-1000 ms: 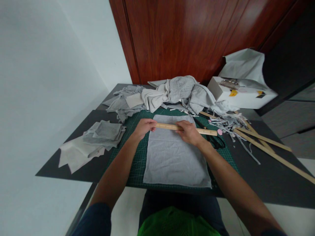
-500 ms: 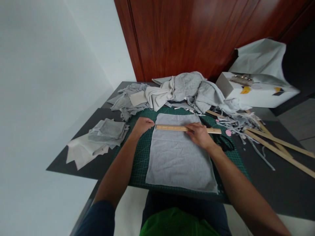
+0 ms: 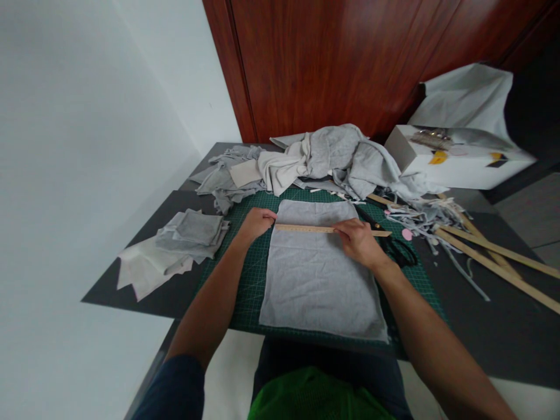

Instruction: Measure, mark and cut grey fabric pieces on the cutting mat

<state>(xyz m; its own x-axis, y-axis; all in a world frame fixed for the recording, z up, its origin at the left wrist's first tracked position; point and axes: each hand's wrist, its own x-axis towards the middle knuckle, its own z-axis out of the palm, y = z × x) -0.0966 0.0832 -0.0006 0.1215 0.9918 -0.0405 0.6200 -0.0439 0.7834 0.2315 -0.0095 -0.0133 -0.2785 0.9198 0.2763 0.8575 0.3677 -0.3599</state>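
A piece of light grey cloth [image 3: 321,280] lies spread on a green cutting mat [image 3: 245,303]. Across its upper part runs a wooden ruler [image 3: 304,228], looking thin, as if tipped towards its edge. My right hand [image 3: 357,240] grips the ruler right of its middle, thumb and fingers closed on it. At the cloth's left edge, my left hand [image 3: 257,224] is closed, its fingertips by the ruler's left end; what they pinch, if anything, is hidden. Black-handled scissors [image 3: 400,251] lie partly under the cloth's right side.
Folded grey cloths [image 3: 192,230] lie on the dark table at left. A heap of crumpled fabric [image 3: 332,154] fills the back. At right are fabric scraps [image 3: 424,216], wooden strips [image 3: 494,259], a pink disc [image 3: 406,234] and a white box [image 3: 464,166].
The ruler has tipped from lying flat to a thinner, edge-on look and shifted very slightly left. My left fingertips have come up to its left end. My right hand keeps its hold.
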